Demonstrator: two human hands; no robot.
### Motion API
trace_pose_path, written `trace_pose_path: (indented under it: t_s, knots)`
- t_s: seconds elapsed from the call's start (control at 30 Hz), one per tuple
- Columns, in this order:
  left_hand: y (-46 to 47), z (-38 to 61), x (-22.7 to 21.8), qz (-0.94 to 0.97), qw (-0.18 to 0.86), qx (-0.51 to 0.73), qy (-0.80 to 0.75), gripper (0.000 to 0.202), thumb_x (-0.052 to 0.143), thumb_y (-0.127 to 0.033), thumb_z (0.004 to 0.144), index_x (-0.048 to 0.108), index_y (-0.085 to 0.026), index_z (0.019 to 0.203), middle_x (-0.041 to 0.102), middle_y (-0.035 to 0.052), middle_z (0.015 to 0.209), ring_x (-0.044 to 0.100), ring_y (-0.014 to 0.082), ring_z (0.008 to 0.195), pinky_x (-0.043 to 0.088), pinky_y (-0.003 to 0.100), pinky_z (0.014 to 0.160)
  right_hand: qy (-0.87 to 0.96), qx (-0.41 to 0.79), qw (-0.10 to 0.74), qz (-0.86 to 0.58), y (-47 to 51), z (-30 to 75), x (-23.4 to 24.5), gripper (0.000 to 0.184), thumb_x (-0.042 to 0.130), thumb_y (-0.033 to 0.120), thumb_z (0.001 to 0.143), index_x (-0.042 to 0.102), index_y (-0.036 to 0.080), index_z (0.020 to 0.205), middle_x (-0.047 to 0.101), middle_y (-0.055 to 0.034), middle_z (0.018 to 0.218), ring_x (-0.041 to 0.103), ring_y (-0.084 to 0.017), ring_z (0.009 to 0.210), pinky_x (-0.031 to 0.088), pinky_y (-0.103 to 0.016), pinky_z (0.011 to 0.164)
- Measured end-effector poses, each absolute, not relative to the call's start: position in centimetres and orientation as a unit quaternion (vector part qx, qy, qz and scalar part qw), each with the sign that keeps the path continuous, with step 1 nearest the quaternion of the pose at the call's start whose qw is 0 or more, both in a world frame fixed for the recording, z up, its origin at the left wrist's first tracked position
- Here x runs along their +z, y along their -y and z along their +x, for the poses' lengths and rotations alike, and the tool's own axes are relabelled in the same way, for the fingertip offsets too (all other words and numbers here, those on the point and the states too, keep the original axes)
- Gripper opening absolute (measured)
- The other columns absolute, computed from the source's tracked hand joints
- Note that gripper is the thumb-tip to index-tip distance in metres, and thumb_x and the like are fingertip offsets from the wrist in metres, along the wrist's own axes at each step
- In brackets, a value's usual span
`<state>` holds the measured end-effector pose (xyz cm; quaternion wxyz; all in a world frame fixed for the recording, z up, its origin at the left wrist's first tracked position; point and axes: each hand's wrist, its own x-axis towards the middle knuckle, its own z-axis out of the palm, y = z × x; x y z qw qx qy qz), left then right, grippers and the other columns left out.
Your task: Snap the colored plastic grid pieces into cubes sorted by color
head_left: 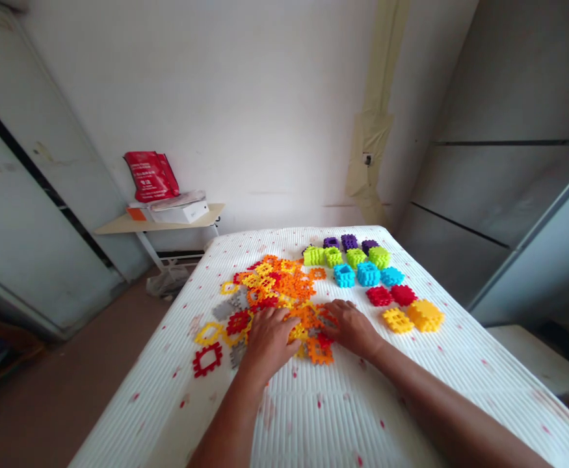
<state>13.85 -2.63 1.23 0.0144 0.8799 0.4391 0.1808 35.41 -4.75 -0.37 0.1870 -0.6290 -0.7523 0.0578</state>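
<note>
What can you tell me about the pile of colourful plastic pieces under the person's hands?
It is a loose, overlapping heap of flat, glossy-looking plastic waffle pieces, square with grid holes and notched edges, in orange, yellow, red and grey. It lies on a white ribbed cover. The left hand and right hand rest on its near part.

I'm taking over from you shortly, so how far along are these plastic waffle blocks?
Looks done: the purple stacks, lime green stacks, blue stacks, red stacks and yellow stacks stand in colour rows. In hand: the left hand and right hand rest on the loose pieces. Left: those orange, yellow, red and grey pieces still lie in a scattered heap beside the rows.
</note>
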Motion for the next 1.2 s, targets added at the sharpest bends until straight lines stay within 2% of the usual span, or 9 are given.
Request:
trace_pose_path:
  t_s: [0.17, 0.33, 0.53, 0.7, 0.83, 0.97, 1.07, 1.13, 1.2]
  knots:
    - [1.8, 13.4, 1.0, 0.872, 0.048, 0.206, -0.441, 0.024, 0.057, -0.021, 0.071, 0.066, -0.025, 0.093, 0.068, 0.0054, 0.091, 0.060, 0.0220, 0.088, 0.044, 0.036, 0.080, 0.721, 0.119, 0.282, -0.621, 3.9, 35.3, -1.6, 0.027, 0.059, 0.025, 0.076, 0.060, 0.017, 0.102, 0.061, -0.0086, 0.101, 0.058, -0.019, 0.092, 0.047, -0.032, 0.083]
    - [0.5, 12.2, 0.5, 0.828, 0.119, 0.336, -0.433, 0.029, 0.053, -0.021, 0.074, 0.065, -0.023, 0.100, 0.067, 0.0058, 0.100, 0.060, 0.0204, 0.095, 0.045, 0.036, 0.088, 0.674, 0.219, 0.392, -0.587, 3.5, 34.6, -2.1, 0.028, 0.055, 0.022, 0.076, 0.057, 0.020, 0.103, 0.060, -0.0057, 0.103, 0.059, -0.016, 0.088, 0.051, -0.029, 0.074]
    - [-0.3, 11.1, 0.3, 0.709, 0.210, 0.474, -0.479, 0.031, 0.049, -0.026, 0.077, 0.062, -0.018, 0.104, 0.066, 0.0073, 0.104, 0.061, 0.0189, 0.097, 0.047, 0.034, 0.087, 0.629, 0.334, 0.463, -0.528, 3.3, 32.0, -1.7, 0.027, 0.053, 0.021, 0.072, 0.057, 0.021, 0.099, 0.060, -0.0045, 0.102, 0.058, -0.017, 0.094, 0.051, -0.029, 0.075]
    - [-1.1, 10.1, 0.1, 0.657, 0.212, 0.514, -0.509, 0.033, 0.047, -0.028, 0.078, 0.063, -0.017, 0.105, 0.065, 0.0087, 0.109, 0.059, 0.0203, 0.102, 0.045, 0.035, 0.093, 0.651, 0.343, 0.511, -0.445, 3.3, 31.0, -0.1, 0.023, 0.051, 0.024, 0.074, 0.058, 0.021, 0.096, 0.057, -0.0059, 0.113, 0.059, -0.016, 0.094, 0.051, -0.028, 0.074]
    - [-1.6, 9.5, -0.2, 0.651, 0.188, 0.501, -0.539, 0.033, 0.042, -0.025, 0.078, 0.066, -0.019, 0.100, 0.066, 0.0064, 0.109, 0.059, 0.0200, 0.104, 0.043, 0.036, 0.095, 0.670, 0.243, 0.462, -0.527, 3.4, 33.8, 1.6, 0.022, 0.048, 0.029, 0.080, 0.061, 0.020, 0.096, 0.063, -0.0051, 0.100, 0.061, -0.014, 0.077, 0.051, -0.029, 0.069]
    - [-1.9, 9.0, -0.3, 0.638, 0.169, 0.482, -0.576, 0.033, 0.041, -0.031, 0.080, 0.068, -0.021, 0.096, 0.068, 0.0055, 0.102, 0.061, 0.0204, 0.099, 0.045, 0.035, 0.092, 0.694, 0.264, 0.315, -0.592, 5.0, 37.6, 2.6, 0.039, 0.055, 0.041, 0.078, 0.058, 0.019, 0.110, 0.065, -0.0047, 0.091, 0.061, -0.014, 0.068, 0.050, -0.027, 0.062]
    - [-2.2, 8.1, -0.1, 0.618, 0.135, 0.476, -0.611, 0.036, 0.038, -0.035, 0.082, 0.068, -0.020, 0.096, 0.068, 0.0073, 0.102, 0.060, 0.0225, 0.099, 0.044, 0.036, 0.092, 0.736, 0.297, 0.189, -0.578, 7.0, 38.2, 2.3, 0.063, 0.067, 0.041, 0.066, 0.049, 0.025, 0.125, 0.063, -0.0054, 0.102, 0.062, -0.016, 0.077, 0.050, -0.026, 0.065]
    - [-2.4, 6.9, 0.0, 0.598, 0.110, 0.457, -0.649, 0.036, 0.038, -0.035, 0.082, 0.067, -0.020, 0.098, 0.067, 0.0087, 0.105, 0.059, 0.0243, 0.100, 0.044, 0.038, 0.091, 0.765, 0.243, 0.146, -0.578, 8.0, 37.3, 1.5, 0.073, 0.071, 0.040, 0.061, 0.047, 0.027, 0.128, 0.059, -0.0070, 0.111, 0.061, -0.021, 0.091, 0.050, -0.030, 0.074]
    - [-2.5, 5.3, 0.1, 0.576, 0.085, 0.421, -0.696, 0.035, 0.040, -0.035, 0.081, 0.067, -0.021, 0.098, 0.066, 0.0099, 0.108, 0.058, 0.0271, 0.101, 0.044, 0.041, 0.089, 0.782, 0.167, 0.133, -0.585, 8.5, 35.9, 0.6, 0.073, 0.070, 0.037, 0.061, 0.046, 0.027, 0.130, 0.056, -0.0087, 0.115, 0.058, -0.024, 0.098, 0.049, -0.032, 0.079]
